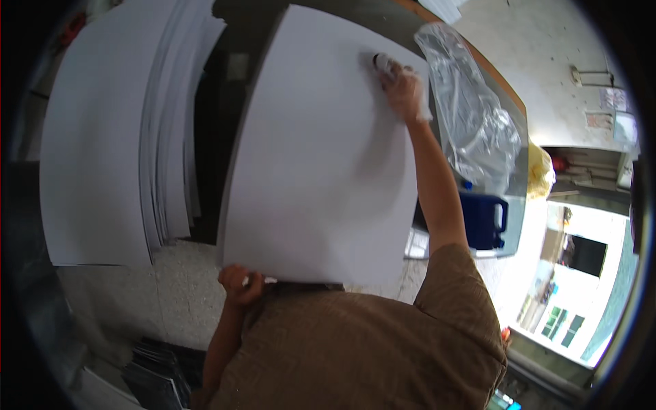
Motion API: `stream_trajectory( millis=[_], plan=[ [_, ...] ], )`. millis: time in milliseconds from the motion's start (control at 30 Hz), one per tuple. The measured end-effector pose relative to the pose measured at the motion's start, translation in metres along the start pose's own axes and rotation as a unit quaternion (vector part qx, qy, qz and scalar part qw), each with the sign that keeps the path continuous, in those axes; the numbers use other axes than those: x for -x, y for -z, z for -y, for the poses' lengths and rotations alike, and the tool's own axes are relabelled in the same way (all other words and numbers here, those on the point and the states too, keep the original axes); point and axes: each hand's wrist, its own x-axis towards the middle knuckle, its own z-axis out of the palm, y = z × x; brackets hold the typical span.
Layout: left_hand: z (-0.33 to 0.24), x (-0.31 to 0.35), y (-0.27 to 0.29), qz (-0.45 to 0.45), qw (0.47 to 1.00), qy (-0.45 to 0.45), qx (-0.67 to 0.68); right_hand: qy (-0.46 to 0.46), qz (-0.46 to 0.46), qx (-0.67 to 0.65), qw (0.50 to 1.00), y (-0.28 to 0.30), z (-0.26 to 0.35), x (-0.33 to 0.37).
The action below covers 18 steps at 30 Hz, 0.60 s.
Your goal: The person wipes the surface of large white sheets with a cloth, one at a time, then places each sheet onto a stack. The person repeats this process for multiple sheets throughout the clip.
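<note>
A large white sheet (321, 150), which seems to top a stack, lies across the table in front of me. At its near left corner my left hand (241, 283) is closed, fingers curled over the edge, with a small white bit beside the thumb. My right arm reaches over the right side to the sheet's far part. There my right hand (404, 92) is closed around a small whitish object with a dark round end (382, 61), held at the sheet's surface. Something whitish covers part of that hand; I cannot tell whether it is a glove or cloth.
Another tall stack of white sheets (102, 137) stands at the left. Right of my sheet lie a crumpled clear plastic bag (471, 116) and a blue jerrycan (482, 220). A yellow bag (541, 171) is beyond the table edge; dark flat pieces (154, 372) lie low at the left.
</note>
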Motion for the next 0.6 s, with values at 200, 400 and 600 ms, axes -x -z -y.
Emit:
stream_trajectory(
  millis=[200, 400, 600],
  plan=[
    [0.010, -0.011, -0.012, -0.030, 0.999, -0.028, 0.025, 0.158, 0.171, 0.058, 0.971, 0.124, 0.103, 0.288],
    [0.016, -0.010, -0.017, -0.036, 0.998, -0.042, 0.033, 0.061, 0.147, -0.087, 0.983, 0.139, 0.120, 0.350],
    [0.013, -0.003, -0.012, -0.005, 0.999, -0.044, 0.012, 0.033, 0.076, -0.031, 0.996, 0.071, 0.021, 0.157]
  ],
)
